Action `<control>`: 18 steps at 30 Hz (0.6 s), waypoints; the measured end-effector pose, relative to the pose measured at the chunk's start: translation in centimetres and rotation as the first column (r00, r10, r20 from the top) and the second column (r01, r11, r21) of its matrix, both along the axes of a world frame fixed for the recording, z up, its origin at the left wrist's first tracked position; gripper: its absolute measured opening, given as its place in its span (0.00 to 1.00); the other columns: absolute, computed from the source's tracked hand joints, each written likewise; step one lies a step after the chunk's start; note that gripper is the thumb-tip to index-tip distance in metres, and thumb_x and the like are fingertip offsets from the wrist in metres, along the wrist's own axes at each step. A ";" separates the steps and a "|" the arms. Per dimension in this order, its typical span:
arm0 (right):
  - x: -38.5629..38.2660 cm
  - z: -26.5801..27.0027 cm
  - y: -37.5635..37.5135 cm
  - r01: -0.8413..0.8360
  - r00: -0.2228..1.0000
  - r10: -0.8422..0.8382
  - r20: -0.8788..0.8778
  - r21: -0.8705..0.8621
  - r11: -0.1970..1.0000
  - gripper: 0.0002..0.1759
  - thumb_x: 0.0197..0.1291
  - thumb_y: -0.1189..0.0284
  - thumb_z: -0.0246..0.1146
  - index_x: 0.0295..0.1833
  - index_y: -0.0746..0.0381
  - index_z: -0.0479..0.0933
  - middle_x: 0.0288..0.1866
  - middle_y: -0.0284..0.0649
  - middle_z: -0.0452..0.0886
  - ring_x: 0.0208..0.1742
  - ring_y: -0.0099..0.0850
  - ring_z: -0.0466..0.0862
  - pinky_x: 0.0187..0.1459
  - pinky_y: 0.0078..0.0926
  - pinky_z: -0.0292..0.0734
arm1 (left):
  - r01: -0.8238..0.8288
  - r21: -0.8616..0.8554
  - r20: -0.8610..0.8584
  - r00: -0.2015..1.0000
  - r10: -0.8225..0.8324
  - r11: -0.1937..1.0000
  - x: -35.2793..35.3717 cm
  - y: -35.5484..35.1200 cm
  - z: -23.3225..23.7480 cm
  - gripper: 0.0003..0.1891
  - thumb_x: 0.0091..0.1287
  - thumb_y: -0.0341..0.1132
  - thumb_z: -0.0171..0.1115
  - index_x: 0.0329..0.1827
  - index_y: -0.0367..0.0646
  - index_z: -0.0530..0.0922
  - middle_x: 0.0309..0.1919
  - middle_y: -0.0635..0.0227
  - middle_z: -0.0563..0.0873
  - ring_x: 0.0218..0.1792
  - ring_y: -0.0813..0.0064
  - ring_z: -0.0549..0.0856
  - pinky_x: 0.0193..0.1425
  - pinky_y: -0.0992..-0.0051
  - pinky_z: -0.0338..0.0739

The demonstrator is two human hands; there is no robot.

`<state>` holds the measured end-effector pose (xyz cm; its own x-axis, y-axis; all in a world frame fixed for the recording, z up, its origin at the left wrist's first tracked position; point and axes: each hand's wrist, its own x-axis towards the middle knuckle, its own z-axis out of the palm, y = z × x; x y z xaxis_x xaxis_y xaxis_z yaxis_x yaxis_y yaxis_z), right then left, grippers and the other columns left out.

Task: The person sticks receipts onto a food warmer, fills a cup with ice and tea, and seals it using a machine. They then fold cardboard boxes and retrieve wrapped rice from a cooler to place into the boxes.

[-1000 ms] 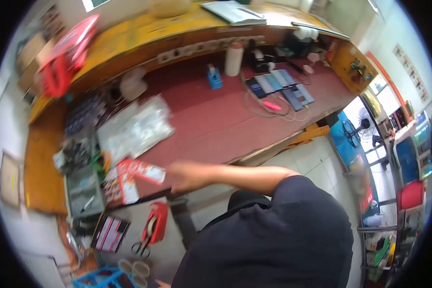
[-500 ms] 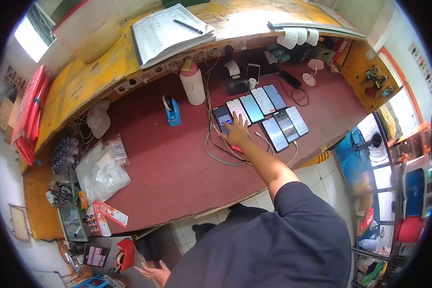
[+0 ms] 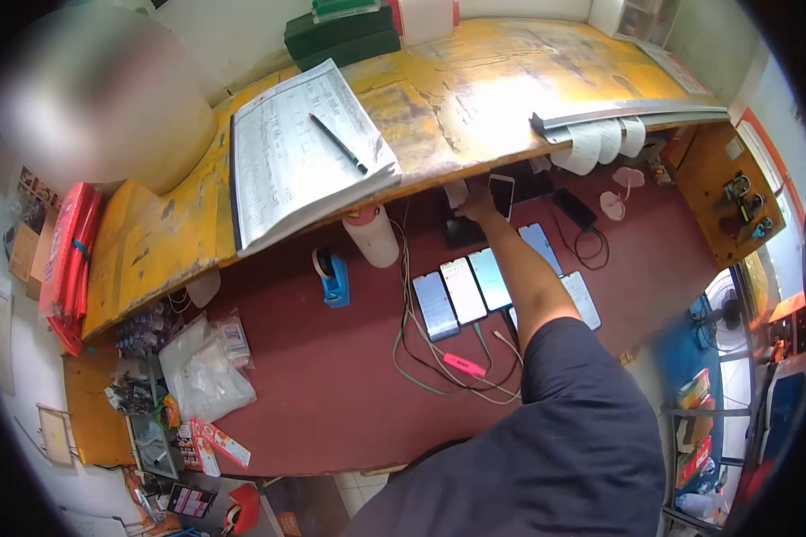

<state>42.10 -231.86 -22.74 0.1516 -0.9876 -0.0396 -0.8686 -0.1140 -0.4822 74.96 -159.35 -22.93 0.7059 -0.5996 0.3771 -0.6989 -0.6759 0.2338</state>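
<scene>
- My right hand (image 3: 476, 205) is at the black device (image 3: 464, 234) and paper slip (image 3: 456, 193); whether my fingers are closed, I cannot tell.
- Just beside them lies a white-framed phone (image 3: 501, 194).
- The black device sits on the red surface (image 3: 331, 385).

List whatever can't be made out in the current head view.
All in the head view:
- Right hand: small and dim, so its grip is unclear.
- Left hand: not in view.
- Far-right phones: partly covered by the forearm.
- Writing on the papers: too small to read.
</scene>
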 end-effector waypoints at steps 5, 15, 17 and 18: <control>-1.4 0.5 -2.8 -0.216 0.940 0.200 0.277 0.027 0.976 0.42 0.41 0.62 0.76 0.62 0.66 0.68 0.57 0.52 0.76 0.59 0.41 0.76 0.61 0.32 0.71 | 0.049 0.000 -0.016 0.999 -0.049 0.999 0.1 -3.1 1.2 0.35 0.51 0.30 0.70 0.64 0.35 0.66 0.57 0.48 0.75 0.59 0.52 0.75 0.65 0.59 0.66; 3.0 -7.2 11.8 -0.656 0.753 0.635 -0.173 -0.261 0.708 0.09 0.57 0.64 0.62 0.33 0.57 0.83 0.36 0.41 0.84 0.38 0.42 0.83 0.43 0.39 0.76 | 0.114 -0.207 -0.386 0.903 -0.189 0.972 -5.6 -3.9 4.9 0.32 0.57 0.29 0.67 0.64 0.34 0.65 0.58 0.50 0.75 0.60 0.57 0.74 0.65 0.61 0.66; 6.5 1.0 26.5 -0.637 0.541 0.714 0.445 -0.337 0.693 0.17 0.51 0.63 0.70 0.43 0.61 0.83 0.41 0.50 0.84 0.47 0.38 0.84 0.51 0.34 0.76 | 0.109 -0.420 -0.682 0.618 -0.392 0.901 -6.0 -9.7 6.7 0.28 0.62 0.30 0.65 0.64 0.33 0.65 0.60 0.53 0.74 0.61 0.65 0.73 0.66 0.66 0.67; 6.9 3.1 31.6 -0.722 0.517 0.624 0.586 -0.094 0.686 0.18 0.55 0.68 0.70 0.52 0.59 0.81 0.43 0.41 0.86 0.45 0.26 0.83 0.50 0.26 0.76 | 0.216 -0.497 -0.655 0.543 -0.526 0.841 -6.5 -11.8 6.4 0.30 0.60 0.28 0.67 0.64 0.33 0.66 0.61 0.53 0.73 0.62 0.64 0.73 0.66 0.65 0.66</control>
<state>49.04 -200.30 -19.65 0.8093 -0.5680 0.1499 -0.1447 -0.4400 -0.8863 68.45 -171.18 -16.53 0.5600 -0.8269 0.0508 -0.3353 -0.1702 0.9266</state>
